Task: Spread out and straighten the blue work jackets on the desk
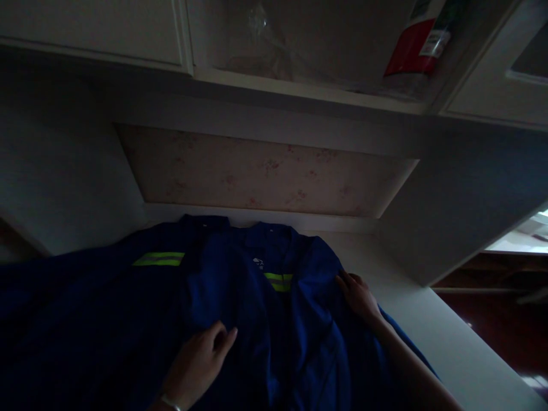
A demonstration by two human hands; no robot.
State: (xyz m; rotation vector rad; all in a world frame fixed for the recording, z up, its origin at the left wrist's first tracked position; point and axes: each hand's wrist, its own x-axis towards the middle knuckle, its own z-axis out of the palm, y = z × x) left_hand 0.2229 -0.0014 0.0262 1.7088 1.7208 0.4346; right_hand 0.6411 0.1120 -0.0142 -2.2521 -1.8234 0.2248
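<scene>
Resting on a blue work jacket [240,319], both hands are in view in dim light. The jacket lies spread front-up on a white tabletop [449,337], covering most of its left and middle part and running off the near edge of the picture. Its collar [240,225] sits at the far edge of the tabletop, against the wall. Two yellow-green reflective strips show on the chest: the left strip [159,259] is wider and further left, the right strip [278,281] is short and sits just below a small white logo [258,262].

Left hand [199,362]: palm down on the jacket's middle, fingers curled loosely, thumb out toward the centre. It seems to pinch a fold of the cloth, but the light is too poor to be certain. A bracelet [171,403] sits on that wrist.

Right hand [358,297]: lies at the jacket's right shoulder edge, near the right part of the tabletop, fingertips bent onto the cloth. Whether it grips or only presses, cannot tell.

Bare tabletop shows right of the jacket, out to the right edge. Behind, a pale floral wall panel [265,174]. Above, white cupboards [94,28] and an open shelf with clear plastic wrap [261,34] and a red-and-white package [417,48].
</scene>
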